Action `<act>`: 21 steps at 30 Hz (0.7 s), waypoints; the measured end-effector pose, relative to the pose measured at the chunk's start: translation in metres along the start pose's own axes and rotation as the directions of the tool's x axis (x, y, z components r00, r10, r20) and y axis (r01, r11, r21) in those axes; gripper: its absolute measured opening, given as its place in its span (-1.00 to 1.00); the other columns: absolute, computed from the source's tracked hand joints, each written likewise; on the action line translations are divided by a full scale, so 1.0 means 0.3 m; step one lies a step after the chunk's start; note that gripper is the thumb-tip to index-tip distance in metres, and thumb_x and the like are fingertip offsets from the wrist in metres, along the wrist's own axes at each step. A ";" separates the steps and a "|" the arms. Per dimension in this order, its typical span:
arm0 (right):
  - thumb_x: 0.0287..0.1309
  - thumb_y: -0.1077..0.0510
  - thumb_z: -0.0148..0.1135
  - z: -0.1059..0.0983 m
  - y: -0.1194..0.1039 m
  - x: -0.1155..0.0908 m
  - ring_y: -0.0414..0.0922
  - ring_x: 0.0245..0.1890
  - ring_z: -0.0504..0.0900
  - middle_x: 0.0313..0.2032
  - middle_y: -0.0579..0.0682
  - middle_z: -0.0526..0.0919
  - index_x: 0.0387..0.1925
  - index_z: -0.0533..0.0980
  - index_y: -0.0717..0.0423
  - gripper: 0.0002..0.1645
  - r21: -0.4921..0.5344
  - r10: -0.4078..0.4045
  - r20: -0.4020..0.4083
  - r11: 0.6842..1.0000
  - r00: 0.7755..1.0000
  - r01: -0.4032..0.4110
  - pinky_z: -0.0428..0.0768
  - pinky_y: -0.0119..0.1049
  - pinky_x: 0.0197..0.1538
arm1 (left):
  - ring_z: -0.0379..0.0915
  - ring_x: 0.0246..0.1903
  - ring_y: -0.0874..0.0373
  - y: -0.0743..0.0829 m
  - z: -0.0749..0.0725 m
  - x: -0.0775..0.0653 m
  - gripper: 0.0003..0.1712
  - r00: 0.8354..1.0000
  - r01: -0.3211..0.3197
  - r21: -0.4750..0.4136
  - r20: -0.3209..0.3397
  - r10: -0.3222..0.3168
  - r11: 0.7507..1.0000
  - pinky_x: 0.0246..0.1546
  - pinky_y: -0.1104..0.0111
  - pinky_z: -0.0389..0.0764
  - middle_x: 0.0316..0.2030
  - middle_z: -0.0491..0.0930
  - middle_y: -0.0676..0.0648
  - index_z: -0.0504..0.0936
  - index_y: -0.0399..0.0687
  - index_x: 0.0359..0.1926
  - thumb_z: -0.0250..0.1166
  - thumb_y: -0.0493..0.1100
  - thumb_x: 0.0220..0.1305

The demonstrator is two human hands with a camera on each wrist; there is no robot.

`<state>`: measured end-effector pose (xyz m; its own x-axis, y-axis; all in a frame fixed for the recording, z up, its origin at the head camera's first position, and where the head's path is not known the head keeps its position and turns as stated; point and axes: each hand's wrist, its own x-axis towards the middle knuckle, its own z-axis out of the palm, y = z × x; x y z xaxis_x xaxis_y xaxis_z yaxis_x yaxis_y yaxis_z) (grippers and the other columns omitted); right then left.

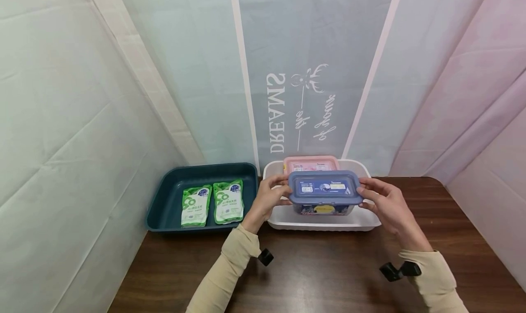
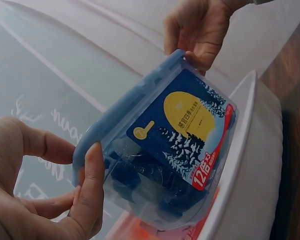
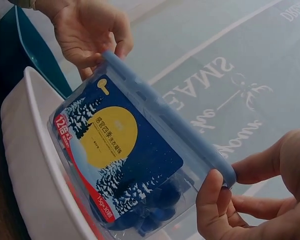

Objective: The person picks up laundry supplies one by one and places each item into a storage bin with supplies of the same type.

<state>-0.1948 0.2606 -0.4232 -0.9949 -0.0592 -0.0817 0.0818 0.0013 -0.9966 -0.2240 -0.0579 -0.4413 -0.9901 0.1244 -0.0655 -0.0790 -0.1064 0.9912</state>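
Note:
Both hands hold a clear tub of laundry pods with a blue lid (image 1: 324, 187) by its two ends, over the white tray (image 1: 320, 225). At the lid's left end, my left hand (image 1: 269, 198) pinches the rim between thumb and fingers. My right hand (image 1: 386, 204) grips the opposite end in the same way. Dark blue pods (image 2: 155, 185) show through the tub wall, beside a label (image 3: 117, 140) with a yellow moon and snowy trees. Behind it in the tray is a second tub with a pink lid (image 1: 311, 164), partly hidden.
Left of the white tray stands a dark teal tray (image 1: 164, 212) holding two green-and-white pouches (image 1: 196, 206) (image 1: 228, 202). Both trays are on a brown wooden table (image 1: 304, 272). A printed curtain (image 1: 312, 39) hangs close behind, and pale cloth (image 1: 61, 167) borders the sides.

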 end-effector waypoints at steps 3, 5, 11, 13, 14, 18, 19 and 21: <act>0.52 0.23 0.26 0.013 0.013 0.009 -0.29 -0.25 0.67 -0.12 -0.14 0.52 0.37 0.43 0.34 -0.49 -0.018 0.009 -0.004 1.000 1.000 -0.009 0.77 -0.39 -0.14 | 0.67 -0.42 0.15 -0.014 -0.010 0.002 -0.46 1.000 0.012 0.014 -0.005 -0.011 1.000 -0.37 0.30 0.81 -0.05 0.57 -0.20 0.64 -0.32 0.28 0.33 -0.37 0.24; 0.52 0.24 0.25 0.020 0.021 0.014 -0.29 -0.25 0.66 -0.13 -0.16 0.52 0.37 0.42 0.36 -0.49 -0.018 0.013 -0.004 1.000 1.000 -0.013 0.76 -0.38 -0.14 | 0.67 -0.44 0.15 -0.023 -0.016 0.004 -0.45 1.000 0.013 0.021 -0.006 -0.013 1.000 -0.37 0.29 0.81 -0.04 0.57 -0.21 0.63 -0.32 0.28 0.33 -0.37 0.24; 0.51 0.18 0.30 0.025 0.040 0.020 -0.30 -0.23 0.68 -0.08 -0.10 0.52 0.37 0.44 0.35 -0.46 -0.023 0.038 -0.006 0.999 0.999 -0.039 0.77 -0.38 -0.10 | 0.67 -0.46 0.15 -0.041 -0.025 0.017 -0.44 1.000 0.012 0.030 -0.013 -0.012 0.999 -0.38 0.29 0.81 -0.03 0.59 -0.22 0.64 -0.31 0.28 0.33 -0.36 0.22; 0.51 0.14 0.31 0.026 0.047 0.021 -0.30 -0.21 0.68 -0.04 -0.07 0.49 0.41 0.41 0.37 -0.40 -0.046 0.048 -0.007 0.998 0.999 -0.049 0.77 -0.37 -0.08 | 0.66 -0.45 0.15 -0.045 -0.026 0.019 -0.44 1.000 0.020 0.036 -0.019 -0.019 0.999 -0.38 0.28 0.81 -0.02 0.59 -0.22 0.64 -0.30 0.28 0.34 -0.36 0.22; 0.51 0.13 0.30 0.028 0.050 0.022 -0.30 -0.21 0.68 -0.02 -0.06 0.48 0.43 0.39 0.38 -0.37 -0.060 0.054 -0.008 0.997 0.999 -0.054 0.77 -0.37 -0.07 | 0.66 -0.44 0.15 -0.048 -0.027 0.020 -0.44 0.999 0.026 0.041 -0.021 -0.025 0.999 -0.38 0.28 0.81 -0.02 0.59 -0.22 0.65 -0.30 0.28 0.34 -0.36 0.22; 0.54 0.14 0.27 0.039 0.063 0.027 -0.30 -0.20 0.68 0.01 -0.05 0.48 0.47 0.33 0.43 -0.33 -0.083 0.069 -0.016 0.994 0.998 -0.070 0.77 -0.37 -0.07 | 0.66 -0.44 0.14 -0.065 -0.032 0.021 -0.43 0.999 0.041 0.054 -0.031 -0.040 0.998 -0.36 0.26 0.82 -0.02 0.59 -0.21 0.64 -0.31 0.27 0.35 -0.36 0.20; 0.54 0.15 0.26 0.043 0.068 0.028 -0.30 -0.20 0.68 0.01 -0.05 0.47 0.48 0.32 0.43 -0.32 -0.085 0.073 -0.016 0.994 0.997 -0.074 0.77 -0.37 -0.07 | 0.65 -0.45 0.14 -0.069 -0.034 0.020 -0.43 0.999 0.043 0.056 -0.034 -0.041 0.998 -0.36 0.26 0.82 -0.03 0.59 -0.21 0.65 -0.31 0.27 0.35 -0.36 0.19; 0.54 0.16 0.25 0.049 0.077 0.032 -0.30 -0.20 0.68 0.01 -0.06 0.50 0.49 0.31 0.44 -0.32 -0.083 0.081 -0.014 0.993 0.997 -0.081 0.77 -0.37 -0.08 | 0.65 -0.45 0.14 -0.079 -0.039 0.017 -0.44 0.998 0.046 0.058 -0.041 -0.044 0.997 -0.35 0.23 0.82 -0.05 0.58 -0.21 0.65 -0.32 0.25 0.35 -0.36 0.18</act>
<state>-0.2015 0.2455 -0.4469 -0.9858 -0.0451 -0.1618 0.1573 0.0895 -0.9835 -0.2284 -0.0664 -0.4664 -0.9895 0.0889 -0.1137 -0.1179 -0.0432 0.9921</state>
